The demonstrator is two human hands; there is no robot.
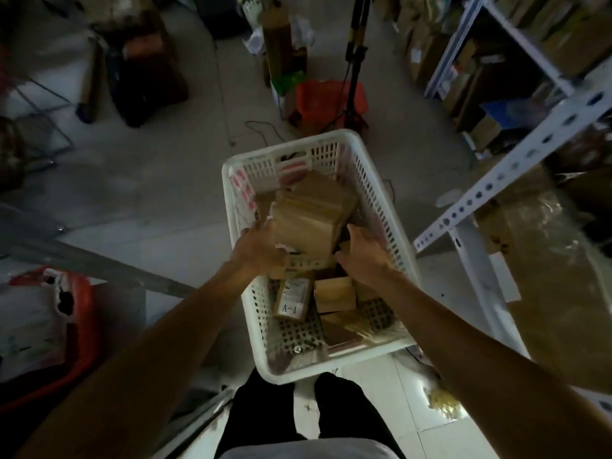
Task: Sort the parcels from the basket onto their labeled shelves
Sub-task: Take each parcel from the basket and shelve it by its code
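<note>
**Two hands on a parcel in the basket**

Head view. A white plastic basket (374, 207) with slotted walls stands on the tiled floor just in front of the person's legs. Both bare arms reach down into it. The left hand (261, 248) and the right hand (362, 256) meet a large brown cardboard parcel (308, 223), which lies tilted on top of the other parcels in the middle of the basket. The left hand presses against the parcel's left side; its fingers are hidden behind the parcel, so how they lie cannot be told. The right hand sits at the parcel's lower right corner with the thumb spread away from the fingers; the fingertips reach under or behind the corner, and whether they curl round it cannot be told.

Below the two hands, nearer the person, lie smaller parcels: a narrow box (293, 299) with a white label reading "A-1", directly under the left wrist, and a plain brown box (334, 294) beside it, under the right wrist. A flat parcel (341, 331) rests against the basket's near wall. Beyond the held parcel, red and white stickers show on the far inner wall.

To the right of the right arm stands a white metal shelf frame (490, 183) with punched holes, holding cardboard boxes. Beyond the basket are an orange crate (318, 96) and a black tripod (356, 61). Left of the left arm lies a red and white bag (49, 313).
</note>
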